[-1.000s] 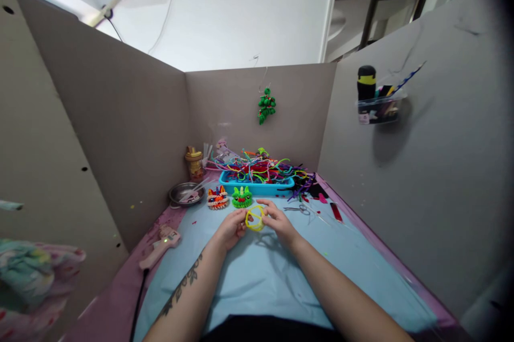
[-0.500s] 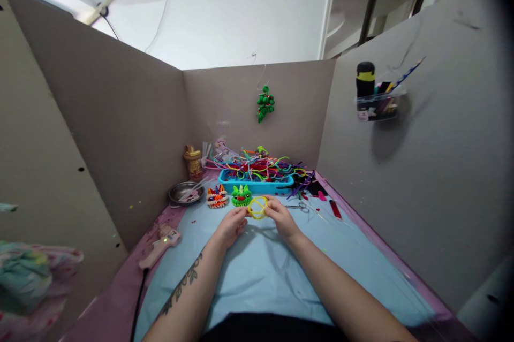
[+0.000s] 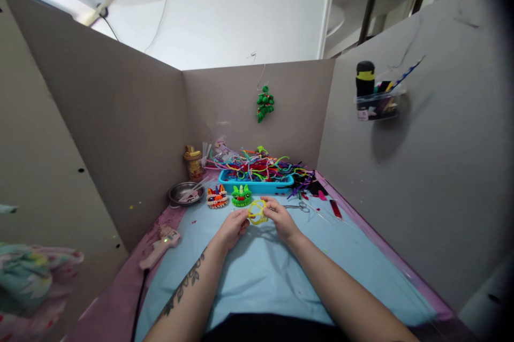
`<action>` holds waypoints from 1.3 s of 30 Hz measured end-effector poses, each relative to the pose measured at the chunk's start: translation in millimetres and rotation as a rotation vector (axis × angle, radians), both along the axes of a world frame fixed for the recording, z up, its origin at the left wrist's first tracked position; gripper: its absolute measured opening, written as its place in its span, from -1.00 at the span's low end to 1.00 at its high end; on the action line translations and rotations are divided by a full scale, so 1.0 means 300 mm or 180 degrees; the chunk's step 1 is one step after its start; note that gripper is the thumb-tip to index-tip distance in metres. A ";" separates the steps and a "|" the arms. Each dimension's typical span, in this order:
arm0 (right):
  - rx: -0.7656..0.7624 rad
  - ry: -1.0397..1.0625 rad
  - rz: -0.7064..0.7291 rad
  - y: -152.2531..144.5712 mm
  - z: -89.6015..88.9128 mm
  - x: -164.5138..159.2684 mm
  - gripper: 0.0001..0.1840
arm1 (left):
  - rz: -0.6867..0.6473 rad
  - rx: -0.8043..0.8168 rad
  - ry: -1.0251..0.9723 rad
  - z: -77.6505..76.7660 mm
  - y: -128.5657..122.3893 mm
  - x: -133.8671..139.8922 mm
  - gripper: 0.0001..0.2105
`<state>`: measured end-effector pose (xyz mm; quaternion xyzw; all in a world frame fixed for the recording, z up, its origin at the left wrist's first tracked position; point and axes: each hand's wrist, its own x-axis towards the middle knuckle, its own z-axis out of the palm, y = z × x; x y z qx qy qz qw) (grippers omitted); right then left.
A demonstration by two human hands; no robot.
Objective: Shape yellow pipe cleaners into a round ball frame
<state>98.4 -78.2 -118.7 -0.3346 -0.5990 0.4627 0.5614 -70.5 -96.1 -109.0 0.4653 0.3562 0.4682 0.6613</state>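
Note:
Between my two hands, above the blue table cover (image 3: 273, 278), is a round yellow pipe cleaner frame (image 3: 257, 213) bent into loops. My left hand (image 3: 235, 227) pinches its left side with thumb and fingertips. On the other side, my right hand (image 3: 278, 217) grips the upper right edge. Just behind the frame sit a green pipe cleaner animal head (image 3: 241, 197) and an orange and white one (image 3: 217, 197). Scissors (image 3: 299, 207) lie just beyond my right hand.
A blue tray (image 3: 257, 188) heaped with colourful pipe cleaners (image 3: 261, 165) stands at the back. To the left are a metal bowl (image 3: 186, 194) and a pink hot glue gun (image 3: 161, 249) with its cord. Grey panels enclose the table; a box of tools (image 3: 377, 106) hangs on the right one.
The yellow frame has tilted and dropped slightly, now showing its depth instead of a flat ring. Both hands keep hold of it and have shifted only a little.

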 end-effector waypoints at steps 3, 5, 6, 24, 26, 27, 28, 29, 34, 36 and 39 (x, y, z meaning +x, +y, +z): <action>-0.0020 -0.0036 -0.0090 0.005 -0.001 0.000 -0.72 | 0.0042 0.0030 0.0025 -0.001 0.001 0.000 -0.69; -0.0039 -0.0042 -0.0146 0.010 -0.005 0.000 -0.69 | 0.0045 0.0059 0.0032 -0.001 0.000 0.000 -0.68; -0.0051 -0.0041 -0.0142 0.012 -0.008 0.000 -0.68 | 0.0032 0.0068 0.0043 -0.001 0.000 -0.001 -0.68; -0.0441 0.0515 0.0372 0.013 -0.011 -0.007 -0.68 | 0.0150 0.0150 0.0141 -0.012 0.007 -0.002 -0.66; -0.0523 0.0617 0.0363 0.015 -0.009 -0.009 -0.67 | 0.0195 0.0264 0.0296 -0.015 0.006 0.002 -0.68; -0.0564 0.0664 0.0366 0.016 -0.009 -0.011 -0.67 | 0.0238 0.0308 0.0340 -0.016 0.006 0.004 -0.69; -0.0603 0.0712 0.0363 0.017 -0.010 -0.013 -0.66 | 0.0294 0.0335 0.0356 -0.016 0.006 0.005 -0.69; -0.0636 0.0765 0.0352 0.018 -0.010 -0.016 -0.66 | 0.0360 0.0344 0.0345 -0.016 0.006 0.006 -0.69; -0.0750 0.1005 0.0302 0.019 -0.007 -0.025 -0.69 | 0.0467 0.0355 0.0264 -0.013 0.005 0.007 -0.68; -0.0714 0.1059 0.0291 0.017 -0.002 -0.023 -0.73 | 0.0443 0.0350 0.0294 -0.015 0.006 0.004 -0.68; -0.0764 0.1145 0.0309 0.013 0.007 -0.018 -0.77 | 0.0382 0.0317 0.0261 -0.022 0.012 -0.001 -0.65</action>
